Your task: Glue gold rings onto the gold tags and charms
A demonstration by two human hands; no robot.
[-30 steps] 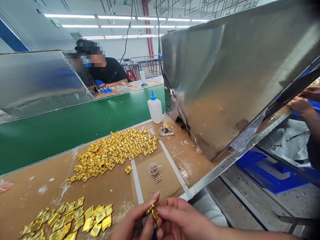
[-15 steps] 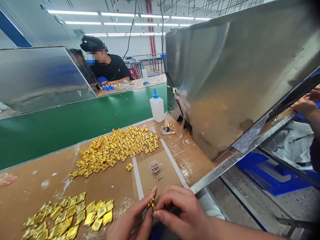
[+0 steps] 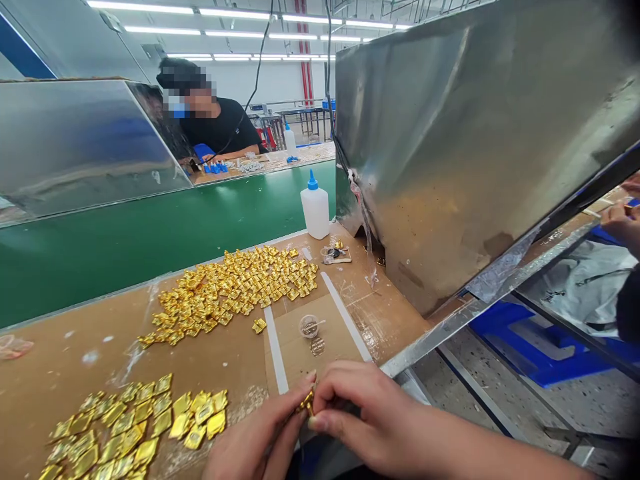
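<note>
My left hand and my right hand meet at the near edge of the brown worktable. Together they pinch one small gold piece between fingertips and thumbs. A large spread of the same gold pieces lies in the middle of the table. A smaller batch of gold pieces lies in rows at the near left, just beside my left hand. One single gold piece sits apart next to a white tape strip.
A small clear cup stands between two white tape strips. A white glue bottle with a blue tip stands at the table's far edge by the green conveyor belt. A large metal hood rises at right. Another person sits across; someone's hand is at far right.
My hands have shifted slightly up and forward over the table edge, still working the same gold piece. The view has tilted a little downward.
</note>
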